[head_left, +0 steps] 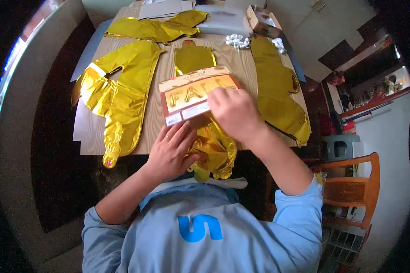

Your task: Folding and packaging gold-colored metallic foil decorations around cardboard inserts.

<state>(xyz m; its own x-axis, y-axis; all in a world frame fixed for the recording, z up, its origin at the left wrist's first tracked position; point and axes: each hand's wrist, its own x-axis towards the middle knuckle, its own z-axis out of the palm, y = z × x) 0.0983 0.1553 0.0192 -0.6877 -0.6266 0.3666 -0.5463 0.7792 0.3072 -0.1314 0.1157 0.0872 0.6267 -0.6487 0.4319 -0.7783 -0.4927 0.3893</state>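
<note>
While both forearms reach in over a light-blue shirt (168,245), crumpled foil (212,152), gold, extends past the near edge of the table (243,68). Left hand (168,150): fingers slightly spread, thumb apart, tips by the lower left edge of a printed card (187,95); cannot tell whether they pinch it. Right hand (234,111): fingers curled, closed on the card's right end. Card: between the hands, tilted, above the table's near part, partly covering the crumpled foil; gold lettering on its face. To the right, a wooden chair (372,193) near the table.

Beyond: flat gold left foil (127,86), its reddish tip past the near edge; right foil (275,79), likewise gold, along the other side. Middle foil (193,59) runs behind the card; whether it joins the crumpled piece, cannot tell. Farther: white rings (238,41) in a cluster, far foil (152,30) lying crosswise, clear sheeting (221,19), open box (261,26).
</note>
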